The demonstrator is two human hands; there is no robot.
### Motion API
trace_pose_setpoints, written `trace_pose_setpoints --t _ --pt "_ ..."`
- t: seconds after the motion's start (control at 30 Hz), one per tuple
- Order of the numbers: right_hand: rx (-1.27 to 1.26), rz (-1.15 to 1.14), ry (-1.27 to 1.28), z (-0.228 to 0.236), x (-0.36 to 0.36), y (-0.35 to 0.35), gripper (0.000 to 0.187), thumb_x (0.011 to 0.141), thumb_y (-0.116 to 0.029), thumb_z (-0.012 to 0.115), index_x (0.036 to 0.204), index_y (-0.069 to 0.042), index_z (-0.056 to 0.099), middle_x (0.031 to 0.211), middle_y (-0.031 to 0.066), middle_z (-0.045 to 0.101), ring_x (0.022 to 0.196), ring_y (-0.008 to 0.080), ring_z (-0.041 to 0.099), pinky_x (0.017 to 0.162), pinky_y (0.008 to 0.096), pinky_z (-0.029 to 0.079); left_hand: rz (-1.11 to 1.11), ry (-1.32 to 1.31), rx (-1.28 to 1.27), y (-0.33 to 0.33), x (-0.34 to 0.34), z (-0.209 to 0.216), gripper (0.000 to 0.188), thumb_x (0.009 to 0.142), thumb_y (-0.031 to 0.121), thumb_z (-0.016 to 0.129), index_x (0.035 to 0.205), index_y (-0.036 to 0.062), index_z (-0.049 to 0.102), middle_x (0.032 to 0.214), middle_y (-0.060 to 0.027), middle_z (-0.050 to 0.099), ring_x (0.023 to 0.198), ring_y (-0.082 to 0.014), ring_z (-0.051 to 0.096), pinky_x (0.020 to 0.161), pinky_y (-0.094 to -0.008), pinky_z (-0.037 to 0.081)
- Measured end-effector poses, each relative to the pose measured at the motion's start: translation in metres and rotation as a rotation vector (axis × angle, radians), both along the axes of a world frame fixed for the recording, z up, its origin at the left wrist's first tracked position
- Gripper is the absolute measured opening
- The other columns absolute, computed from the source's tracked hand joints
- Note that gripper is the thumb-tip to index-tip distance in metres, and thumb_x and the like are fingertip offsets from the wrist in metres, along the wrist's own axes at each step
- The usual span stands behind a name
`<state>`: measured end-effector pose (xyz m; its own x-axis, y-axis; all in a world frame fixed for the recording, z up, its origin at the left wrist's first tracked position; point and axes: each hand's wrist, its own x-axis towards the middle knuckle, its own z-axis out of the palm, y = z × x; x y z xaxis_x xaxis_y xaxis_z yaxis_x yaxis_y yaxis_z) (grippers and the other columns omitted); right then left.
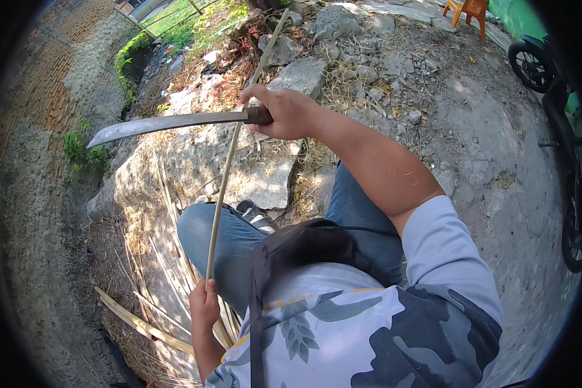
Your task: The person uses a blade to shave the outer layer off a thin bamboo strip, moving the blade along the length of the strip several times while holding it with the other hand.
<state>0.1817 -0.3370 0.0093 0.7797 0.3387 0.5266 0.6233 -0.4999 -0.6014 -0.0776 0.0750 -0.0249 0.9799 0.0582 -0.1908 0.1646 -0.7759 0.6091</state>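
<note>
My right hand [287,112] is closed round the dark handle of a machete [168,123], out ahead of my knees. The long, slightly curved blade points left. A long, thin bamboo strip [223,184] crosses the blade close to the handle, where my right index finger curls beside it. Lower down, next to my left knee, my left hand [204,302] pinches the same strip near its lower part. The strip slants up and away past my right hand toward the rubble.
More pale split strips [171,268] lie on the ground at my left, beside a rough brick wall [42,161]. Flat stone slabs [265,178] and rubble lie ahead. A motorcycle [562,129] stands at the right, with an orange plastic stool [469,11] farther back.
</note>
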Motion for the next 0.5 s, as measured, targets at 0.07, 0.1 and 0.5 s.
trace_pose_setpoints --t 0.07,0.1,0.5 --pt "-0.087 -0.035 0.015 0.005 -0.005 0.002 0.044 0.088 -0.03 0.076 0.121 -0.017 0.051 0.075 0.0108 0.07 0.071 0.0342 0.07 0.064 0.0437 0.052 0.033 0.011 -0.07 -0.002 0.002 -0.001 0.052 0.106 0.045 0.052 0.084 -0.0014 0.06 0.066 -0.0044 0.054 0.066 -0.0122 0.046 0.06 -0.0334 0.04" --pt "-0.222 -0.074 0.002 0.008 -0.009 0.005 0.042 0.087 -0.031 0.074 0.12 -0.018 0.051 0.074 0.0102 0.07 0.07 0.0343 0.07 0.065 0.0445 0.053 0.058 0.036 -0.082 -0.003 0.003 0.0 0.052 0.106 0.045 0.052 0.084 -0.0014 0.061 0.068 -0.0038 0.055 0.067 -0.0121 0.048 0.062 -0.0323 0.041" --pt "-0.628 0.129 -0.079 -0.003 -0.024 0.049 0.023 0.076 -0.02 0.071 0.096 -0.016 0.061 0.082 0.0072 0.07 0.081 0.0317 0.071 0.07 0.0471 0.054 0.129 0.045 -0.104 -0.013 0.006 0.002 0.051 0.108 0.042 0.049 0.084 -0.0013 0.061 0.071 -0.0052 0.057 0.069 -0.0135 0.05 0.065 -0.0317 0.043"
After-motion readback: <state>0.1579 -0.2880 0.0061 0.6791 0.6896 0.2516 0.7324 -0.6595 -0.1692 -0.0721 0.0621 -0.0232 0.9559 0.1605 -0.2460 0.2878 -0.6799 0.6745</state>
